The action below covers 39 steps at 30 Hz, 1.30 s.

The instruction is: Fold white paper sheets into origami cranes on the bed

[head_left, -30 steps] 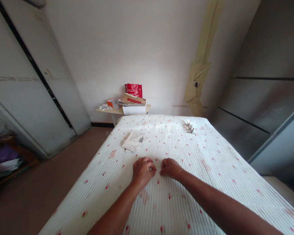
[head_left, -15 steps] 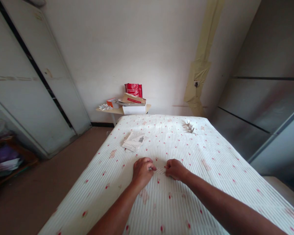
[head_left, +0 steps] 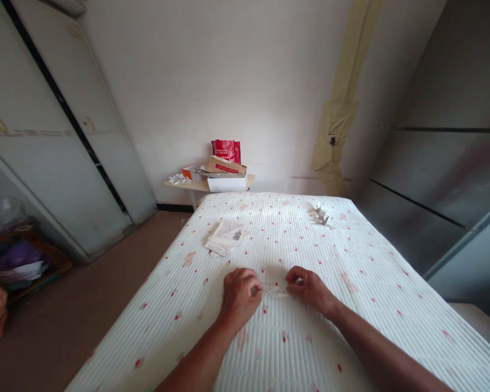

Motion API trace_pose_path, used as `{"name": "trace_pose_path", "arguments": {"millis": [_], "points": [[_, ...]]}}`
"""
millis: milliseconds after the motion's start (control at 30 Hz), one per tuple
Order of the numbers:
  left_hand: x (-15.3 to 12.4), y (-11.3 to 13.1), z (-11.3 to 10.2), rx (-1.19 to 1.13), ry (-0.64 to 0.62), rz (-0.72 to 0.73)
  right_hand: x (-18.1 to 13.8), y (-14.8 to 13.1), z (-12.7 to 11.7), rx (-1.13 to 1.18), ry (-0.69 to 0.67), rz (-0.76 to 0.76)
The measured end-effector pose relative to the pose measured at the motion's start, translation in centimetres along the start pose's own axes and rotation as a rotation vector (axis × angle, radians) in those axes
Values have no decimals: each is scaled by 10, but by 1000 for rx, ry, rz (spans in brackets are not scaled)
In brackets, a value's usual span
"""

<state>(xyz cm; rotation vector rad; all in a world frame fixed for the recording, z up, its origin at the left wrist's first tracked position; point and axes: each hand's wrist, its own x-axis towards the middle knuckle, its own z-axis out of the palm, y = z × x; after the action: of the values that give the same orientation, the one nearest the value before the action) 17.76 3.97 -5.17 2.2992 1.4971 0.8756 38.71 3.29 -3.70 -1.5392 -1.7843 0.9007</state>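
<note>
On the bed (head_left: 371,310), the left hand (head_left: 239,294) is pinching the left end of a small paper strip (head_left: 274,290) with curled fingers, staying about where it was. The paper strip is lying flat on the bed between both hands, showing more length than before. The right hand (head_left: 310,286) is gripping its other end, having drawn away rightward and widened the gap.

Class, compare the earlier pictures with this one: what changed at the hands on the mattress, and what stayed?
The right hand moved rightward, away from the left hand, so the small paper pinched between them now lies drawn out. Both hands kept their grip. The leaflets farther up the mattress stayed put.
</note>
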Motion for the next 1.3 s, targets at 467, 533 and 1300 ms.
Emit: {"name": "trace_pose_path", "arguments": {"millis": [467, 533, 1300], "points": [[4, 10, 2, 106, -97, 6, 2, -21, 20, -349, -65, -124], [8, 9, 4, 83, -79, -17, 4, -18, 20, -308, -45, -136], [40, 7, 21, -629, -190, -324, 30, 7, 14, 216, -50, -87]]}}
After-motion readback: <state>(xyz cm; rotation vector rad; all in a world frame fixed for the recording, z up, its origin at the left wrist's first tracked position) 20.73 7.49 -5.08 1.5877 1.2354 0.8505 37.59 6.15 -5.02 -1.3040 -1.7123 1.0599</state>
